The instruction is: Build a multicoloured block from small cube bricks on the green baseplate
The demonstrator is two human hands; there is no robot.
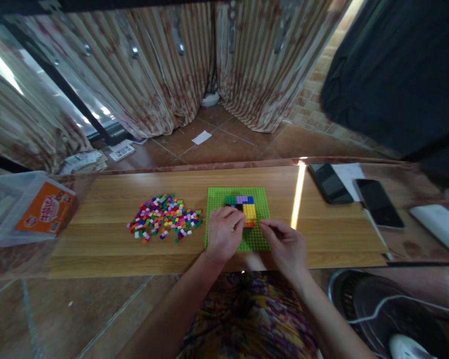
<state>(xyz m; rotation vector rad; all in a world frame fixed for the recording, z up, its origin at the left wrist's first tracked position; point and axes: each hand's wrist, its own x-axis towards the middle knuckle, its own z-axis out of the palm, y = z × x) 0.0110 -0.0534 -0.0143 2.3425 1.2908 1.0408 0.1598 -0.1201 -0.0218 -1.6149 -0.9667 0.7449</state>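
A green studded baseplate [217,194] lies on the table with a low block of toy building bricks [250,212] built on it, in yellow, orange, blue, purple, green and black. My left hand [224,234] is curled over the left side of this block, its fingers closed and bent at the bricks. What its fingertips hold, if anything, is hidden. At the baseplate's right edge my right hand [289,245] is closed in a pinch, apart from the block. Anything between its fingertips is too small to make out. Left of the baseplate spreads a pile of loose coloured bricks [166,215].
A clear plastic box [7,199] with an orange label stands at the table's left end. Two dark phones [331,183] and a white paper [349,174] lie on the right. Below the table's right side is a round dark stool-like object [381,304] with a white cable.
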